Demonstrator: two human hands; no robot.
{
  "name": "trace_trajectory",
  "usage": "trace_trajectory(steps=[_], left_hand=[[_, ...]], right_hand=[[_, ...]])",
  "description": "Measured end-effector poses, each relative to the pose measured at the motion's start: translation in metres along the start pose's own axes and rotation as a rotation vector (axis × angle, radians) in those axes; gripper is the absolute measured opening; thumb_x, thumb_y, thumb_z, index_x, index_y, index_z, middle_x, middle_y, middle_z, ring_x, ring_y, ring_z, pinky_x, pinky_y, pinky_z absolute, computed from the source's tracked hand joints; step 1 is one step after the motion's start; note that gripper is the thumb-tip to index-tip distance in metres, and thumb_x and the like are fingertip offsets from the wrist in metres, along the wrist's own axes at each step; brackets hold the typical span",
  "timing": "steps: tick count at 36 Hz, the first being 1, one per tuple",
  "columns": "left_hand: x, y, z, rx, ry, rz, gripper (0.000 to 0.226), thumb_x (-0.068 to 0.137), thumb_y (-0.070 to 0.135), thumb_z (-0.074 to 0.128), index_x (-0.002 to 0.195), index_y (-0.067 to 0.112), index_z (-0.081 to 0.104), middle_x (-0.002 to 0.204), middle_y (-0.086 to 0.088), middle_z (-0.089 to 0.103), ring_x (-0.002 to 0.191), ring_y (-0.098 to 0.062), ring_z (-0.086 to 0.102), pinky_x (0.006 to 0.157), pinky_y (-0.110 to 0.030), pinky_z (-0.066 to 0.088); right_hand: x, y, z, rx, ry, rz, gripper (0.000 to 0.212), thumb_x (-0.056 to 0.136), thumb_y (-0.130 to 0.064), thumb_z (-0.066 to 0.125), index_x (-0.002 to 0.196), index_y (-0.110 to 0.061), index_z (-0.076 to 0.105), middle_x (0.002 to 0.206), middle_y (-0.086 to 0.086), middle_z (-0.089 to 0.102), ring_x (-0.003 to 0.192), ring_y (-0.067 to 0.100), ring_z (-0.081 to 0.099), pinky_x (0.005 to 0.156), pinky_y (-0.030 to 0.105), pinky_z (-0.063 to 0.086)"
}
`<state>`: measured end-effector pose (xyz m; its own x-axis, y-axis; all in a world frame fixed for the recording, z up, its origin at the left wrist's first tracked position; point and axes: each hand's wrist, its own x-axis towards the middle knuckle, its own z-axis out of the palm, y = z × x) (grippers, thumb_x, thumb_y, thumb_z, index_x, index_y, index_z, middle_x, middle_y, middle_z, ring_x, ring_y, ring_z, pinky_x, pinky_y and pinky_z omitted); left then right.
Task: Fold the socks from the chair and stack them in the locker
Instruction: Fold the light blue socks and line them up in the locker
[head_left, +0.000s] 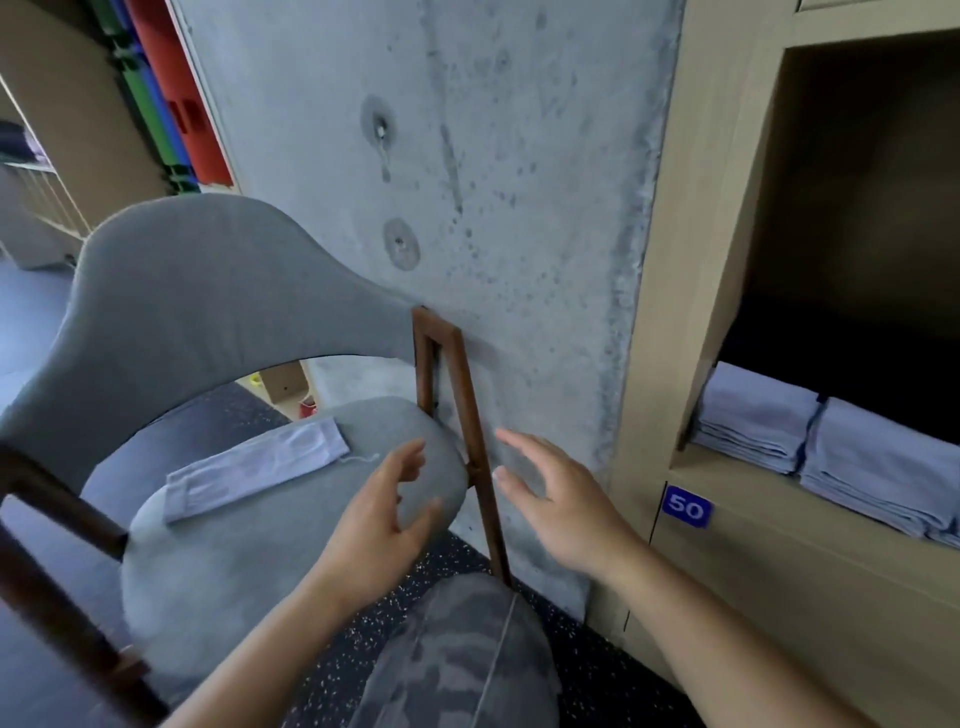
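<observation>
Both hands, left hand (387, 512) and right hand (558, 501), hover spread and empty between the sock (257, 467) on the chair (291, 561) at left and the locker (727, 291) at right.

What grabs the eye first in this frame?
Two bare hands hover mid-frame, holding nothing: the left hand over the front edge of the grey chair, the right hand in front of the concrete wall. One pale blue sock lies flat on the chair seat. At right, an open locker above a "50" tag holds two stacks of folded socks.
</observation>
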<state>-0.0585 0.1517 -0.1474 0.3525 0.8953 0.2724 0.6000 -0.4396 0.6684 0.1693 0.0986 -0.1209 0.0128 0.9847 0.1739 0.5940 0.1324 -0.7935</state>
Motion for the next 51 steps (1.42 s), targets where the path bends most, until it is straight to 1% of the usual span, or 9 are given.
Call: trace_trajectory(steps=[12, 18, 21, 26, 31, 38, 43, 47, 51], left_hand=[[0.009, -0.08, -0.031, 0.159, 0.055, -0.171, 0.058, 0.096, 0.032, 0.066, 0.149, 0.018, 0.046, 0.151, 0.0, 0.05, 0.138, -0.019, 0.046, 0.114, -0.031, 0.033], [0.029, -0.121, -0.035, 0.404, 0.047, -0.198, 0.08, 0.08, 0.065, 0.035, 0.137, 0.017, 0.064, 0.15, -0.012, 0.052, 0.142, -0.033, 0.043, 0.116, -0.047, 0.033], [0.036, -0.138, -0.034, 0.494, 0.016, -0.236, 0.084, 0.079, 0.07, 0.027, 0.137, 0.022, 0.065, 0.154, -0.009, 0.049, 0.149, -0.032, 0.036, 0.117, -0.05, 0.029], [0.045, -0.147, -0.033, 0.547, -0.029, -0.284, 0.094, 0.077, 0.076, 0.016, 0.144, 0.025, 0.058, 0.16, -0.005, 0.042, 0.153, -0.028, 0.029, 0.122, -0.046, 0.022], [0.055, -0.151, -0.034, 0.557, -0.037, -0.3, 0.098, 0.077, 0.077, 0.013, 0.145, 0.022, 0.057, 0.159, -0.006, 0.043, 0.15, -0.028, 0.033, 0.121, -0.045, 0.023], [0.06, -0.152, -0.033, 0.56, -0.047, -0.341, 0.098, 0.079, 0.077, 0.013, 0.15, 0.02, 0.049, 0.159, -0.002, 0.043, 0.147, -0.024, 0.038, 0.117, -0.045, 0.029], [0.06, -0.14, -0.033, 0.519, -0.037, -0.273, 0.091, 0.082, 0.076, 0.017, 0.146, 0.022, 0.054, 0.154, 0.0, 0.049, 0.141, -0.025, 0.045, 0.111, -0.047, 0.033], [0.06, -0.119, -0.034, 0.459, -0.022, -0.185, 0.079, 0.087, 0.067, 0.028, 0.142, 0.018, 0.059, 0.148, -0.002, 0.055, 0.134, -0.029, 0.053, 0.102, -0.049, 0.043], [0.06, -0.096, -0.034, 0.34, -0.013, -0.079, 0.066, 0.093, 0.059, 0.036, 0.139, 0.018, 0.061, 0.143, 0.001, 0.057, 0.124, -0.025, 0.059, 0.101, -0.043, 0.049]], right_hand=[[0.035, 0.008, 0.049, 0.061, -0.115, -0.02, 0.047, 0.102, -0.05, 0.053, 0.148, -0.042, 0.047, 0.153, -0.027, 0.042, 0.139, -0.013, 0.034, 0.097, -0.006, 0.022], [0.047, 0.01, 0.06, 0.085, -0.111, 0.006, 0.046, 0.102, -0.048, 0.053, 0.148, -0.042, 0.048, 0.15, -0.028, 0.045, 0.138, -0.013, 0.036, 0.104, 0.002, 0.025], [0.048, 0.012, 0.065, 0.091, -0.117, 0.014, 0.045, 0.102, -0.048, 0.054, 0.146, -0.043, 0.049, 0.149, -0.028, 0.045, 0.138, -0.013, 0.036, 0.111, 0.009, 0.027], [0.049, 0.014, 0.07, 0.108, -0.113, 0.027, 0.044, 0.102, -0.047, 0.055, 0.146, -0.044, 0.05, 0.15, -0.029, 0.045, 0.138, -0.018, 0.033, 0.105, -0.002, 0.021], [0.048, 0.012, 0.07, 0.104, -0.129, 0.023, 0.045, 0.102, -0.048, 0.053, 0.147, -0.044, 0.048, 0.151, -0.03, 0.043, 0.137, -0.02, 0.031, 0.107, 0.001, 0.023], [0.044, 0.013, 0.066, 0.107, -0.127, 0.026, 0.045, 0.102, -0.049, 0.054, 0.147, -0.045, 0.048, 0.15, -0.032, 0.043, 0.136, -0.021, 0.033, 0.113, 0.011, 0.027], [0.04, 0.013, 0.058, 0.104, -0.124, 0.035, 0.044, 0.103, -0.048, 0.053, 0.146, -0.048, 0.047, 0.134, -0.048, 0.038, 0.117, -0.039, 0.028, 0.102, 0.0, 0.025], [0.035, 0.008, 0.044, 0.113, -0.094, 0.042, 0.042, 0.104, -0.04, 0.054, 0.146, -0.04, 0.05, 0.134, -0.042, 0.041, 0.108, -0.041, 0.034, 0.094, -0.004, 0.031], [0.025, 0.007, 0.026, 0.086, -0.055, 0.031, 0.043, 0.103, -0.046, 0.053, 0.146, -0.046, 0.049, 0.134, -0.043, 0.042, 0.117, -0.036, 0.034, 0.1, -0.001, 0.029]])
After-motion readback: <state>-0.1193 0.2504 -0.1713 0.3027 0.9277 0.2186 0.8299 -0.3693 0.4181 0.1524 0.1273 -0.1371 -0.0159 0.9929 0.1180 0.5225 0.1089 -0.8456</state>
